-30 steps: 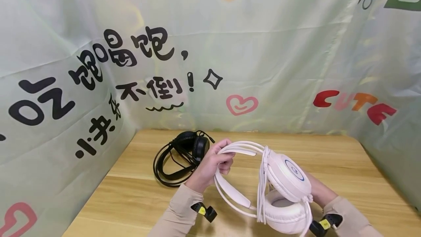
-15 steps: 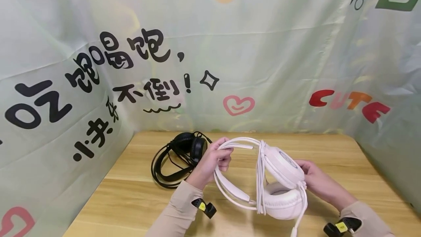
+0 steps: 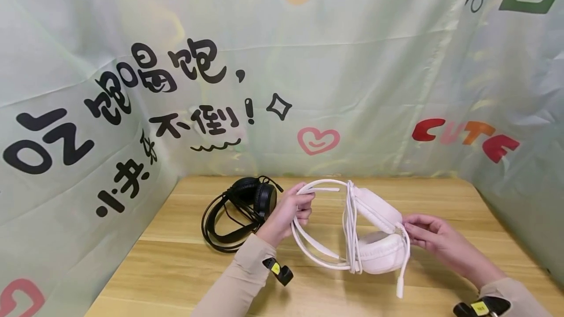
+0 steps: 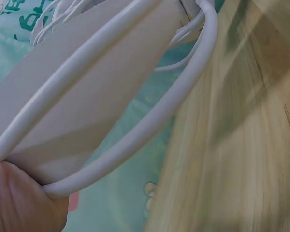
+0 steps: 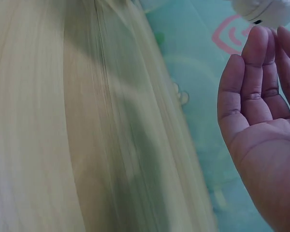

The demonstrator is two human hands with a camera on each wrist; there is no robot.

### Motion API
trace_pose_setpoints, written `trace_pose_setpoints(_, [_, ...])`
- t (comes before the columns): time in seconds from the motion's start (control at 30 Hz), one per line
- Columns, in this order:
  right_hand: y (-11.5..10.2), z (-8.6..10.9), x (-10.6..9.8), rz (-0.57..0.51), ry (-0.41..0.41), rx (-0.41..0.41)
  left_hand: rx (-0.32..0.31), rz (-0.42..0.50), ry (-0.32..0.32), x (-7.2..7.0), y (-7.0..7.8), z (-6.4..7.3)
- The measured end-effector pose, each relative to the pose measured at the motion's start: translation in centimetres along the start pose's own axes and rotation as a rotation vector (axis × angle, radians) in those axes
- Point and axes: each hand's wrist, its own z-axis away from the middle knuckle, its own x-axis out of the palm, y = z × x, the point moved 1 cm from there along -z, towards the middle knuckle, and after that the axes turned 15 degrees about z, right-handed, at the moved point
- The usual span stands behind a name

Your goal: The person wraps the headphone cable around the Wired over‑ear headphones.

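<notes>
In the head view my left hand (image 3: 288, 214) grips the headband of a white headset (image 3: 379, 253), lifted over the table with its ear cups to the right. A white cable is wound in a bundle (image 3: 351, 231) around the headband arms beside the cups. From the right cup end hangs a thin white boom (image 3: 400, 285). My right hand (image 3: 436, 236) is at the cup end, its fingertips touching or very near it. The right wrist view shows that hand's fingers (image 5: 253, 92) mostly straight, below the white cup. Headband tubes (image 4: 135, 135) fill the left wrist view.
A black headset (image 3: 238, 214) with its cable lies on the wooden table (image 3: 176, 278), just left of my left hand. Printed fabric (image 3: 352, 87) hangs behind and at both sides of the table.
The right hand has come out from behind the ear cups and moved right to their end. The white headset has turned slightly and risen a little, still held by the left hand.
</notes>
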Motion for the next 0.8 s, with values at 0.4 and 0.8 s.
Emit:
trace_pose_setpoints(0.4, [-0.1, 1.6, -1.6, -0.041, 0.026, 0.023, -0.094, -0.006, 0.123, -0.2, -2.2, -2.4])
trace_pose_setpoints(0.8, [0.1, 2.4, -2.4, -0.025, 0.083, 0.030, -0.142, -0.013, 0.206, -1.0, -3.8, -3.7])
